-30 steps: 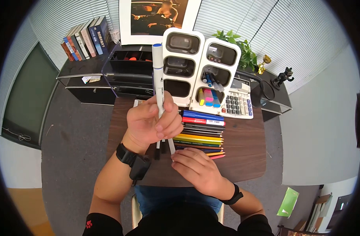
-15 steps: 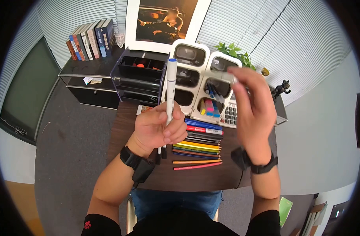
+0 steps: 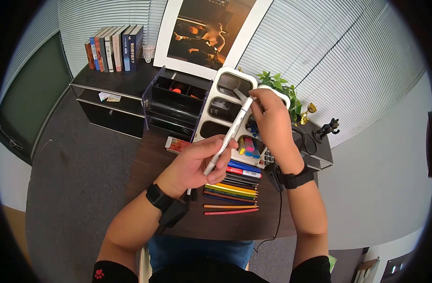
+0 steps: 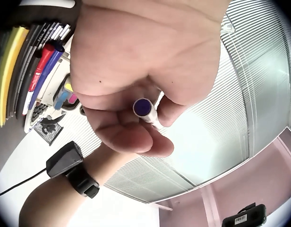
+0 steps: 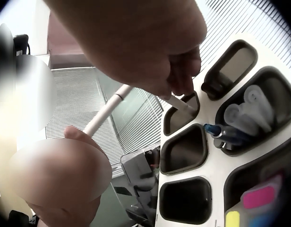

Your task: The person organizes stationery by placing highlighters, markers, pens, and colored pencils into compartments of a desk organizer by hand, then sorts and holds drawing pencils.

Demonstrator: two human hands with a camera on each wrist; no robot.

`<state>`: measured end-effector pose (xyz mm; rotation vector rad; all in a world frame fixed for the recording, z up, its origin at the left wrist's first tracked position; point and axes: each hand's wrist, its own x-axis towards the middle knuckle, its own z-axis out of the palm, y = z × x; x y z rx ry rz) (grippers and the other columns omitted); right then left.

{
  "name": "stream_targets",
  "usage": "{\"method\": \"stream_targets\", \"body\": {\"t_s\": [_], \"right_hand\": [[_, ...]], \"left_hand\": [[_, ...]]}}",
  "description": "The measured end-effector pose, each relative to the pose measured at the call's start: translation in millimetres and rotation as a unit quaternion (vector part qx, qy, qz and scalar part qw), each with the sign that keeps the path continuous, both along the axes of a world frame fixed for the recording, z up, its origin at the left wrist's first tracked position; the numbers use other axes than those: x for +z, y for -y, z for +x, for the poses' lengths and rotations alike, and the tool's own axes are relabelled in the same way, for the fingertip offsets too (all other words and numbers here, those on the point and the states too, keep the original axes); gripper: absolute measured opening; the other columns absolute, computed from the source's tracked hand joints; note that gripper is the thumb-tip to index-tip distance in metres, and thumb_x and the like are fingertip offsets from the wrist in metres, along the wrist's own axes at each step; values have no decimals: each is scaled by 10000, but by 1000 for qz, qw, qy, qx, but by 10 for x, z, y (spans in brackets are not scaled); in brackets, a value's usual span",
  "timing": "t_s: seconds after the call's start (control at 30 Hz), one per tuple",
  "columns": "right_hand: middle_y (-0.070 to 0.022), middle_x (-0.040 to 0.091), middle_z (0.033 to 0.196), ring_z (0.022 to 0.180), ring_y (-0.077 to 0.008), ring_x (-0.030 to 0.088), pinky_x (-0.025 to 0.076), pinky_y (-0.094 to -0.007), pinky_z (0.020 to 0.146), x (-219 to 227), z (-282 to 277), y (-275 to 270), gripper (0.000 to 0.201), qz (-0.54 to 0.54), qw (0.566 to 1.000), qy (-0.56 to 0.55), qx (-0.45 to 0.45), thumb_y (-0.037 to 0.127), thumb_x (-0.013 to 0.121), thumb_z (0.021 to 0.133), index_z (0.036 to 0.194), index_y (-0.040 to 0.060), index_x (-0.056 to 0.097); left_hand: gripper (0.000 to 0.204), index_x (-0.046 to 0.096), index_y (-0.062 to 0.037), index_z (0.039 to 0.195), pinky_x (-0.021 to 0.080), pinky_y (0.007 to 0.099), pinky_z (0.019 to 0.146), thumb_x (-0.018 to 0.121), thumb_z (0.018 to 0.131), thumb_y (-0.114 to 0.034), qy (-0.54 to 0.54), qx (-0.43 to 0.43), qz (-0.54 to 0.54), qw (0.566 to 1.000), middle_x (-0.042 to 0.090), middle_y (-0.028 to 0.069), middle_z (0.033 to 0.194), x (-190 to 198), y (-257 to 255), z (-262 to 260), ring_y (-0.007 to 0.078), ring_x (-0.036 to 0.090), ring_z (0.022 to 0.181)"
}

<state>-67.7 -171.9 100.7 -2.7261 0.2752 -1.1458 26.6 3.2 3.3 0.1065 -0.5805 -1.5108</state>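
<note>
My left hand (image 3: 201, 162) grips a white marker (image 3: 232, 129), which leans up to the right; its round dark blue end (image 4: 142, 107) shows in the left wrist view. Over the upper part of a white organizer (image 3: 206, 111) with dark compartments, my right hand (image 3: 272, 120) pinches a slim whitish stick (image 5: 181, 104). The stick points into a top compartment (image 5: 171, 124), and I cannot tell what kind it is. In the head view, the marker's upper end overlaps the right fingertips. Blue pens (image 5: 228, 132) and highlighters (image 3: 249, 147) stand in nearby compartments.
Colored pencils (image 3: 230, 191), a red marker (image 3: 244, 171) and blue pens (image 3: 244, 165) lie in a row on the dark table (image 3: 234, 226). A black desk rack (image 3: 176, 104) stands left of the organizer. A cable (image 3: 279, 217) trails from the right wrist.
My right hand has picked up the whitish stick from the table and carried it up to the organizer's top. The marker in my left hand has tilted from upright toward the right.
</note>
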Motion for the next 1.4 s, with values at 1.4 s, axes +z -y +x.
{"method": "stream_targets", "body": {"t_s": [1.4], "right_hand": [[-148, 665, 958, 900, -354, 632, 512, -393, 768, 202, 187, -99, 247, -40, 995, -95, 7, 118, 747, 805, 995, -15, 663]], "left_hand": [[378, 596, -39, 1042, 504, 324, 675, 414, 1049, -370, 39, 35, 48, 997, 597, 44, 723, -86, 102, -61, 223, 629, 700]]}}
